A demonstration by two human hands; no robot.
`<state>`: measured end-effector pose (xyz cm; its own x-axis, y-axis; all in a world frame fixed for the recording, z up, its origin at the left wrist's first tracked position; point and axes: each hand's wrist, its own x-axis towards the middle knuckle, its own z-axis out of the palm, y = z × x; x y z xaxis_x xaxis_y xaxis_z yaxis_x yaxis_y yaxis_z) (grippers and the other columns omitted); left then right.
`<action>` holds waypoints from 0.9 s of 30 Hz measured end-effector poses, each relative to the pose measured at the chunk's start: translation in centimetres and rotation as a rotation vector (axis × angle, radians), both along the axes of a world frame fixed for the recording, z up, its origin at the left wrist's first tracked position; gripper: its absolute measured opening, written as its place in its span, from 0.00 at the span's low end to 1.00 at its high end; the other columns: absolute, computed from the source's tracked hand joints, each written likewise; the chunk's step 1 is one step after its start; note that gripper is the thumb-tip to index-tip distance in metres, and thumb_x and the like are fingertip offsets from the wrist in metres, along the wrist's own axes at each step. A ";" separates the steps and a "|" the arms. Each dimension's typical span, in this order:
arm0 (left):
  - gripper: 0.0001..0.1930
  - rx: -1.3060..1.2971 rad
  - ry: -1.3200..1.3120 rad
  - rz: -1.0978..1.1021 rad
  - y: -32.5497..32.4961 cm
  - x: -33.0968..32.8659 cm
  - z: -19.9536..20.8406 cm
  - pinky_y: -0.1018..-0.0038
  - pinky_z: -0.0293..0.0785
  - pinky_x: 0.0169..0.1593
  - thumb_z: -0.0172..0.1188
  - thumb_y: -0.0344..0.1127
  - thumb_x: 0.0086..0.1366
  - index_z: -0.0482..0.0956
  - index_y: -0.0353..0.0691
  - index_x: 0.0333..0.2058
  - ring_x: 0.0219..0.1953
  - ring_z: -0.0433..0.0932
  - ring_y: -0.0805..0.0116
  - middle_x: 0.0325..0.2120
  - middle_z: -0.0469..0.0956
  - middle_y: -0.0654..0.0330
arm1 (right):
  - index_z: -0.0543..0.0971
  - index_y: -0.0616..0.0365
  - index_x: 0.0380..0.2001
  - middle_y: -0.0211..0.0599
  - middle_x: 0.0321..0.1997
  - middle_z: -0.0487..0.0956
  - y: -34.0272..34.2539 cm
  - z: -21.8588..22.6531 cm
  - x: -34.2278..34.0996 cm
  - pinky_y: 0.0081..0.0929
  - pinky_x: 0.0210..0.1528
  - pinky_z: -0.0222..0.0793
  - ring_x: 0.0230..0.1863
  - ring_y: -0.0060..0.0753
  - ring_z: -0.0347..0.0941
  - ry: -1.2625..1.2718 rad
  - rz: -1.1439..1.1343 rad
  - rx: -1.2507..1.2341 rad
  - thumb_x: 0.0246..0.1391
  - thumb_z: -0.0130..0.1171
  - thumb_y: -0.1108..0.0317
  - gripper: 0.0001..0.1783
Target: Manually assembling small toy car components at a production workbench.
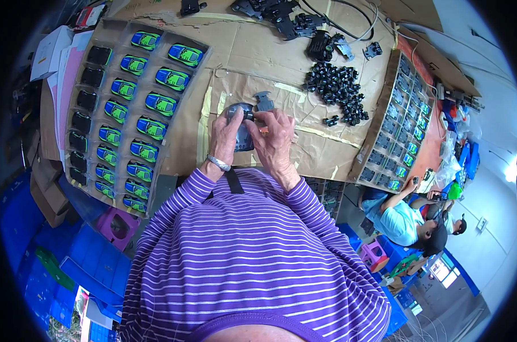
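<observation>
Head view, the only one I have here: I see two hands at close work, the left hand [225,134] and the right hand [274,137], meeting near the middle of the cardboard-covered surface [253,54]. The grip is narrow on both sides, fingertips closed on one small black part [248,114] between them; I judge that two hands share it to steady it. That part sits above one dark rounded piece [243,141], partly hidden by the fingers, so I cannot tell whether they touch. Just beyond lies one grey plate [263,101], near the right fingertips, probably for easy reach. Further to the right I find one heap of small black parts [335,91], too crowded to count, loose and, I would guess, put there to be picked one by one. On the left, one tray [115,39] keeps its pieces in separate cells, presumably so they don't rub: I count sixteen blue-and-green toy cars [151,127] in two rows of eight, plus seven black pieces [92,76]. The right-hand tray [358,165] holds grey plates and several green cars, too small to count surely; one co-worker [400,221] is beside it.
</observation>
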<state>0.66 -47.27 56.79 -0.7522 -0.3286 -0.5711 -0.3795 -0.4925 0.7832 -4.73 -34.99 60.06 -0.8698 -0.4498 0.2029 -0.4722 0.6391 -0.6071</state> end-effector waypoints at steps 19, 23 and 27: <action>0.20 -0.089 0.038 -0.106 0.0 -0.7 1.4 0.76 0.73 0.38 0.57 0.49 0.70 0.81 0.34 0.44 0.33 0.75 0.77 0.32 0.80 0.63 | 0.77 0.57 0.32 0.35 0.33 0.77 0.5 0.3 -0.2 0.35 0.44 0.59 0.36 0.37 0.72 -0.050 -0.077 -0.147 0.46 0.68 0.73 0.10; 0.21 -0.120 0.024 -0.090 0.2 -0.4 1.5 0.76 0.73 0.40 0.57 0.49 0.70 0.80 0.34 0.44 0.35 0.75 0.76 0.33 0.80 0.63 | 0.77 0.58 0.31 0.34 0.32 0.77 0.0 0.7 0.1 0.35 0.44 0.60 0.36 0.37 0.72 -0.076 -0.129 -0.172 0.47 0.67 0.74 0.09; 0.21 -0.147 0.034 -0.099 0.2 -0.4 0.9 0.75 0.72 0.41 0.57 0.49 0.70 0.80 0.34 0.44 0.35 0.75 0.76 0.34 0.80 0.63 | 0.77 0.58 0.31 0.34 0.31 0.77 0.0 0.4 0.1 0.34 0.44 0.60 0.35 0.36 0.72 -0.083 -0.108 -0.137 0.49 0.66 0.73 0.07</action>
<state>0.24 -47.04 57.66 -0.8034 -0.3298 -0.4958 -0.3923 -0.3331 0.8574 -4.58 -34.96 60.50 -0.9279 -0.3256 0.1817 -0.3499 0.5919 -0.7261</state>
